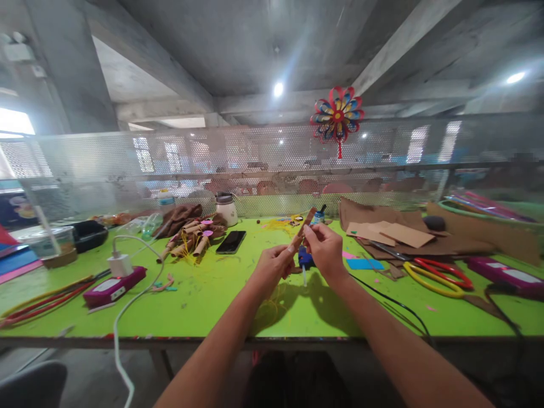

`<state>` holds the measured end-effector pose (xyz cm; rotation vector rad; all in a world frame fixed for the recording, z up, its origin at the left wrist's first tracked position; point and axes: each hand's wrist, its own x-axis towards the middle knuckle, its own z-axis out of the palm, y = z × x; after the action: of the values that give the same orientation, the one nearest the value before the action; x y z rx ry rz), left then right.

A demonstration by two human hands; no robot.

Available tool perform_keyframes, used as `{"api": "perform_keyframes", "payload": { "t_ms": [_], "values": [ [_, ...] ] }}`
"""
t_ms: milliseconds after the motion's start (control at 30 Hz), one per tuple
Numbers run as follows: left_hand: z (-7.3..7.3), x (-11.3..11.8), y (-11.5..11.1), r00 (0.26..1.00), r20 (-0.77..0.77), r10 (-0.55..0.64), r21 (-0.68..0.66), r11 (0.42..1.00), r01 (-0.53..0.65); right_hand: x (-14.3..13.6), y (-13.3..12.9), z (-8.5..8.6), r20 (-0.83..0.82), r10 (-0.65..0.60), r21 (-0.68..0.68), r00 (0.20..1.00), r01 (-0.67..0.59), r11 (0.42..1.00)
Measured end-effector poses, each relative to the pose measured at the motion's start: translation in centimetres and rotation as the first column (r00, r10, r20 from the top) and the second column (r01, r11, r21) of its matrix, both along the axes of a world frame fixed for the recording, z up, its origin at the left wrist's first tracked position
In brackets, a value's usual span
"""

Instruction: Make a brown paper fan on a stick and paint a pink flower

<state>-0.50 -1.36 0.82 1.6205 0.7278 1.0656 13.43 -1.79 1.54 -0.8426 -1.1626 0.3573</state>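
Narrow brown cardboard strip (301, 233) held up over dark-blue plastic tool (304, 258), long axis slanting up and rightward. Left hand (275, 264), left of tool, clamped on strip's lower end; right hand (324, 246), right of tool, pinching nearer the top.

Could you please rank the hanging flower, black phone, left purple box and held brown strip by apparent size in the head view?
Hanging flower
Purple box
Black phone, brown strip: unsure; the strip is partly hidden

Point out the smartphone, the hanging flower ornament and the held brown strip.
Smartphone (231, 242), head view: dark screen.
Hanging flower ornament (338, 115), head view: red centre.
Held brown strip (301, 233), head view: middle stretch.
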Motion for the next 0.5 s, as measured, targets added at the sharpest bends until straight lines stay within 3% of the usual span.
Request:
{"api": "perform_keyframes", "payload": {
  "t_ms": [500],
  "values": [
    [0.42,-0.10,-0.35,0.999,0.010,0.031,-0.075,0.997,-0.030,-0.10,-0.38,0.50,0.013,0.008,-0.006,1.000,-0.008,1.000]
  ]
}}
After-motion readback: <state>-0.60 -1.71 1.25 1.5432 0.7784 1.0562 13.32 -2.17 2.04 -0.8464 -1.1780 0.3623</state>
